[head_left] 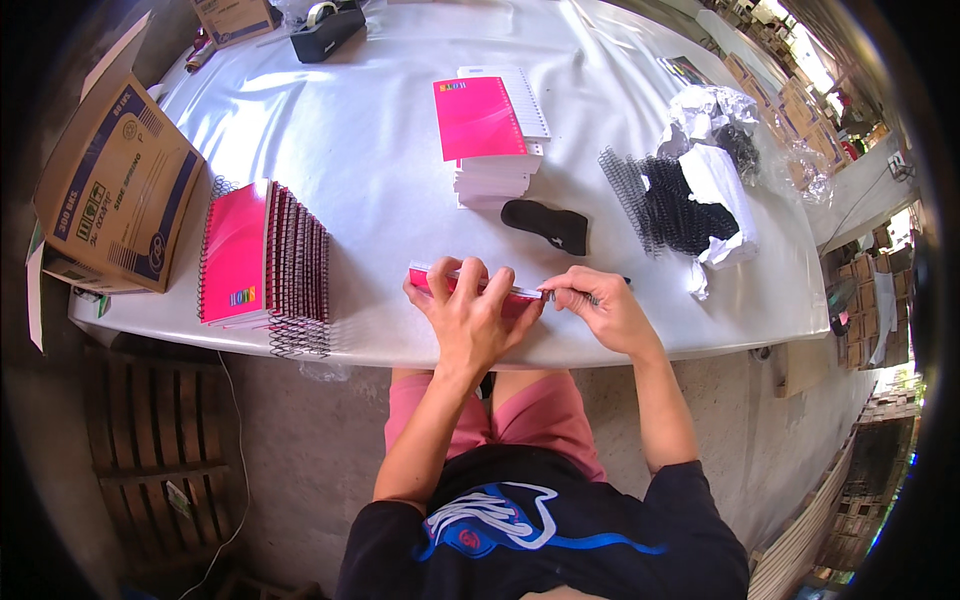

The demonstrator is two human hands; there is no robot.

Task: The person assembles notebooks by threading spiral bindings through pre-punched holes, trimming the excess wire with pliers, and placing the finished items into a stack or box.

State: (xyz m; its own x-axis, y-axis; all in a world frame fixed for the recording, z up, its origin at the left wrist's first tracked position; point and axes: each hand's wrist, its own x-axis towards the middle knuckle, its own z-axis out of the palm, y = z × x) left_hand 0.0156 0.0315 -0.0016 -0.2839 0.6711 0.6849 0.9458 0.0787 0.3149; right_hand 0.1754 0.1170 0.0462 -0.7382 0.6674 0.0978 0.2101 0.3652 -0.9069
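Note:
A pink-covered notebook stands tilted near the table's front edge, directly before me. My left hand is closed around it, fingers over the top and thumb on the near side. At the notebook's right end, my right hand is closed in a pinch on a small dark, thin thing. Those fingers hide most of it, so I cannot tell its kind. Just beyond the hands lies a black, elongated pouch-like thing. Farther back, a pink cover lies on a stack of punched pages.
Several spiral-bound pink notebooks stand piled at left beside an open cardboard box. Black spiral coils lie at right with crumpled white paper. A tape dispenser sits at the back of the covered table.

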